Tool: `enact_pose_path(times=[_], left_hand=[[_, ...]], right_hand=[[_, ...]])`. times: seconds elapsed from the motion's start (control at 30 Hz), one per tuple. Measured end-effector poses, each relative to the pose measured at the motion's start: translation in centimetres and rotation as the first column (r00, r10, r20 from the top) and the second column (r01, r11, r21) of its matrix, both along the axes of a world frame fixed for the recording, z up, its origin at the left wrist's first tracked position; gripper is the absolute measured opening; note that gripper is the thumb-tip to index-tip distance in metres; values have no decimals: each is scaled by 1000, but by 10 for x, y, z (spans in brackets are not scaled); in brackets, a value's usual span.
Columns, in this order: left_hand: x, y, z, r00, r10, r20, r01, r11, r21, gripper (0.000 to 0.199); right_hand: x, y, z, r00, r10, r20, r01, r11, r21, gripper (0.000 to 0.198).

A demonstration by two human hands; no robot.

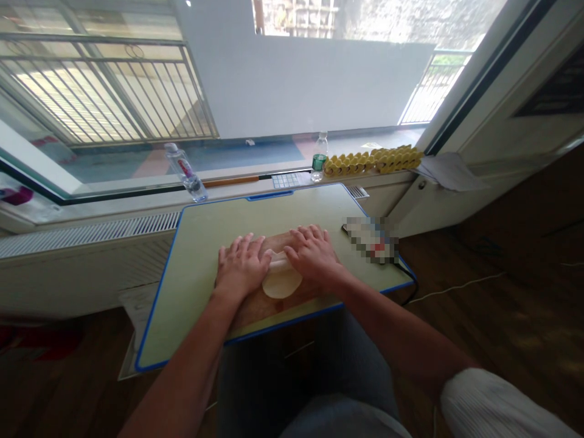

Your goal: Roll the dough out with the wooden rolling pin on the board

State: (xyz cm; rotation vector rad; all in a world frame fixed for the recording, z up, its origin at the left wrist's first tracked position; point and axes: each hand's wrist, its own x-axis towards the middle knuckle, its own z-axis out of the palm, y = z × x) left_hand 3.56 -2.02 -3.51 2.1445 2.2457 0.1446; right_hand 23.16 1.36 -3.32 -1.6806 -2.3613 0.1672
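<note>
A round piece of pale dough [281, 285] lies on a brown wooden board [260, 309], between my two hands. Across its far part runs a whitish bar [279, 263], which looks like a rolling pin; its ends are hidden beneath my palms. My left hand [243, 264] rests palm down over the bar's left side, fingers stretched forward and apart. On the other side, my right hand [314, 255] lies flat in the same way, its thumb pointing inward toward the left thumb. Neither hand has its fingers wrapped round anything.
The board sits on a blue-edged folding table [201, 255]. A blurred-out phone-like device [371, 240] with a black cable lies at the table's right. Along the windowsill stand a tilted bottle [186, 173], a green-labelled bottle [319, 159] and a row of yellow scalloped pieces [374, 160].
</note>
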Motion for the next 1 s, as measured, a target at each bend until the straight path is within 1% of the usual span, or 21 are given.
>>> enact_pose_path(times=[0.1,0.2,0.33,0.43,0.63,0.77,1.0], left_hand=[[-5,20,3,999,16,46,-13,997,-79,67],[-10,39,5,996,36,82,-25,991,-128,69],[-13,58,4,991,69,114,-53,989,-141,71],[-14,64,2,990,74,120,-59,991,-121,70],[-15,61,0,989,68,129,-59,996,-74,68],[-13,51,1,993,36,112,-31,999,-43,66],[-8,30,5,997,15,78,-12,999,-35,65]], right_hand=[[-4,21,-2,1000,-3,-10,3,999,-46,63],[-7,41,-3,1000,10,-6,-11,997,-74,61],[-10,61,-3,1000,-10,-16,8,995,-98,60],[-12,68,-4,999,-27,-39,22,992,-125,60],[-11,64,-3,999,-22,-44,17,993,-120,60],[-8,54,-2,999,10,-33,-13,995,-95,58],[-5,33,-1,1000,-2,-22,0,997,-75,58]])
